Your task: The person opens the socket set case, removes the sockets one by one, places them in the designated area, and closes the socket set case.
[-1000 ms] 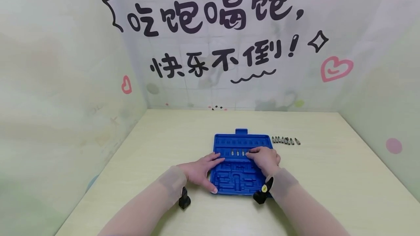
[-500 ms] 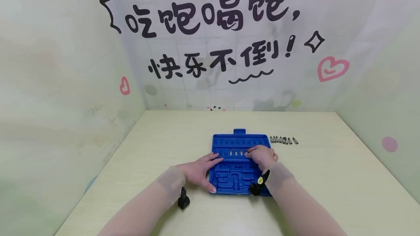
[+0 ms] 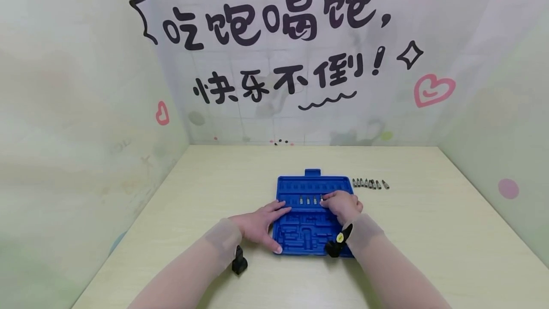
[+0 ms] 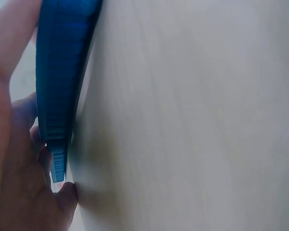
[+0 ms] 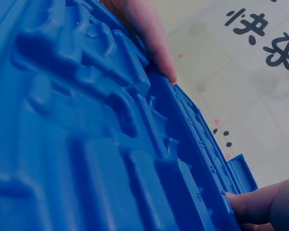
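Observation:
A blue plastic tool case (image 3: 309, 253) lies opened flat on the table, with moulded recesses in both halves. Three small screwdriver bits (image 3: 308, 200) stand in a row of slots in its far half. My right hand (image 3: 345, 205) reaches over the right side and pinches another bit (image 3: 321, 198) at the row's right end, mostly hidden by the fingertips. My left hand (image 3: 259, 225) lies spread along the left edge, thumb near the front corner and fingers on the rim. In the left wrist view the case side (image 4: 62, 72) shows beside that hand.
Several loose bits (image 3: 369, 183) lie in a row on the table (image 3: 206, 175) right of the case's far half. A latch tab (image 3: 312, 172) sticks out at its far edge. Printed cloth walls (image 3: 266, 123) stand behind and at both sides.
My right wrist has shifted slightly left and away, while its fingertips stay at the same slot. A little more of the pinched bit shows now. My left hand keeps its place.

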Available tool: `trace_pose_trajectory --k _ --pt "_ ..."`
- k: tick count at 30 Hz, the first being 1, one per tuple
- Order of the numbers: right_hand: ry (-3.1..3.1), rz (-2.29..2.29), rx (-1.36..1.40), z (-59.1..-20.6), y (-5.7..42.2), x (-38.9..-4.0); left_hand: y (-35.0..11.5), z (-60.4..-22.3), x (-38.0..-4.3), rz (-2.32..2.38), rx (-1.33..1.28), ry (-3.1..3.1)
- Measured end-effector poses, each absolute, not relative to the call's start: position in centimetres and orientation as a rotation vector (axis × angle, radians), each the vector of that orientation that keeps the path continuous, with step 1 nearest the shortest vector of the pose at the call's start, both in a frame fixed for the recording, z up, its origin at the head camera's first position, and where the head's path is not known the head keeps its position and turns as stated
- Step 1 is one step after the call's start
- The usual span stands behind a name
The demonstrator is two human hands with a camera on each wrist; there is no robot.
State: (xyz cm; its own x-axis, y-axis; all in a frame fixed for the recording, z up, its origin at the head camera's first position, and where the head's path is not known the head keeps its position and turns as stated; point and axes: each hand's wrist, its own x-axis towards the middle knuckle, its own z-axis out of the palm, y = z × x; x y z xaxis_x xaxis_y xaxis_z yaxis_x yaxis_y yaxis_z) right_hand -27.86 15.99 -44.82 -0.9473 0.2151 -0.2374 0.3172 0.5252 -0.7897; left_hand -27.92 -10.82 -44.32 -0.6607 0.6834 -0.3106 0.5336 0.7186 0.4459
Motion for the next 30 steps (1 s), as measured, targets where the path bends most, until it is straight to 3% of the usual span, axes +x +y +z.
trace_pose_trajectory --k 30 --pt "2.714 -1.38 0.424 -45.15 15.85 -27.48 -11.04 -44.27 -27.72 0.45 0.935 2.461"
